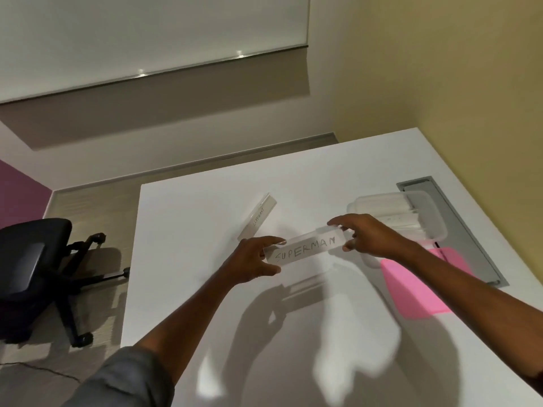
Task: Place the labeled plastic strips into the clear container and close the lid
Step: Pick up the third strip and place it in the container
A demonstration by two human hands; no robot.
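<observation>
A clear plastic strip labelled SUPERMAN (307,250) hangs above the white table, held at both ends. My left hand (252,261) pinches its near-left end, and my right hand (367,235) grips its far-right end. A second labelled strip (258,215) lies flat on the table beyond my left hand. The clear container (423,212) stands open at the right, just past my right hand, with several strips inside. A pink lid (411,289) lies on the table under my right forearm.
The white table (293,333) fills the middle, with its left edge near x 450. A grey cable hatch (470,230) runs along the table's right side by the yellow wall. A black office chair (38,274) stands on the floor at left.
</observation>
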